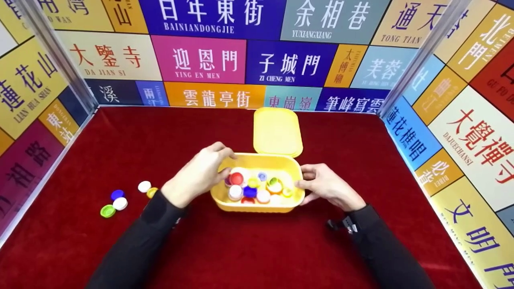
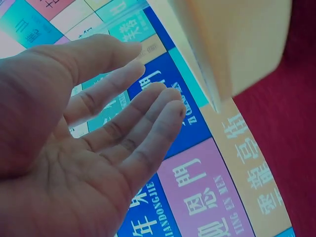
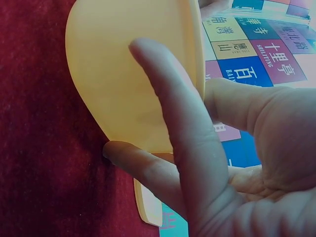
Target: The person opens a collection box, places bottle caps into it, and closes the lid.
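Note:
A yellow plastic box (image 1: 249, 208) sits on the red cloth, holding several bottle caps in red, blue, white, yellow and green. At its left end is my left hand (image 1: 204, 168), the thumb beside a red cap (image 1: 237, 178) and the fingers near the back rim. In the left wrist view the left hand (image 2: 103, 133) has loosely extended fingers and nothing in its palm. My right hand (image 1: 331, 185) holds the box's right end. In the right wrist view, one finger lies along the box wall (image 3: 113, 84), another touches its lower edge and the thumb is at the rim.
Behind the box lies a yellow lid (image 1: 278, 130). To the left, loose caps lie on the cloth: a green cap (image 1: 107, 211), a blue cap (image 1: 117, 195), two white ones and a yellow cap (image 1: 151, 192) partly behind the left wrist. Panels with printed characters (image 1: 200, 60) enclose the cloth.

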{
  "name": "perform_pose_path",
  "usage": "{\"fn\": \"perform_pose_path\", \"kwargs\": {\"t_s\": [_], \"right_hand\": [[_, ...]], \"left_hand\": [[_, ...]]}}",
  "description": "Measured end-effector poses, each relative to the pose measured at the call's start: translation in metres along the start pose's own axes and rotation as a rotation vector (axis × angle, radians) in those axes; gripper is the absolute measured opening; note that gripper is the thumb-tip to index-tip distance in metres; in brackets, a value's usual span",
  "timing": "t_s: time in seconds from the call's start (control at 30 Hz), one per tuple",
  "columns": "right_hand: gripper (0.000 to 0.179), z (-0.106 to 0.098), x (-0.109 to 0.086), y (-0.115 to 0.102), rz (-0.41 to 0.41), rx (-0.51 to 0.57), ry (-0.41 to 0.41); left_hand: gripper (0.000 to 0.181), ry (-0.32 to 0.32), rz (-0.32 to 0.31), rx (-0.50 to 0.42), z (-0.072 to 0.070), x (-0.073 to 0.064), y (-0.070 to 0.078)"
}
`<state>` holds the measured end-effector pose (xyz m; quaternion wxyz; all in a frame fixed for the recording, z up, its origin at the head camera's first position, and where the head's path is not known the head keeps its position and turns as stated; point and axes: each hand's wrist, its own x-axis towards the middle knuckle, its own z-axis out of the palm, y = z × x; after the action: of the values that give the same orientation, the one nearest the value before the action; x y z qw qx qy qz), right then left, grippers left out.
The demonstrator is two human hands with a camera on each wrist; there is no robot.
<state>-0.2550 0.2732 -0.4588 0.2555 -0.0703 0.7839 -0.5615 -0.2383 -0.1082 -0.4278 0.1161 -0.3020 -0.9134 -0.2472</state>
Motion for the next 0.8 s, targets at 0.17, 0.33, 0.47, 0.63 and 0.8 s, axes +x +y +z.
{"fn": "perform_pose_path", "kwargs": {"t_s": [0.17,0.33,0.47,0.63,0.8], "right_hand": [[0.05,0.0,0.0,0.0,0.002,0.0,0.0],[0.05,0.0,0.0,-0.001,-0.003,0.003,0.0],[0.05,0.0,0.0,-0.001,-0.003,0.005,0.005],[0.051,0.0,0.0,0.0,-0.006,0.002,0.0],[0.049,0.0,0.0,0.001,0.0,-0.007,0.005]], "left_hand": [[0.028,0.022,-0.047,0.031,-0.011,-0.01,-0.014],[0.03,0.02,-0.12,0.056,-0.023,-0.025,-0.032],[0.03,0.001,-0.176,0.063,-0.032,-0.041,-0.049],[0.034,-0.076,-0.268,0.064,-0.045,-0.066,-0.067],[0.047,-0.229,-0.388,0.056,-0.059,-0.086,-0.084]]}}
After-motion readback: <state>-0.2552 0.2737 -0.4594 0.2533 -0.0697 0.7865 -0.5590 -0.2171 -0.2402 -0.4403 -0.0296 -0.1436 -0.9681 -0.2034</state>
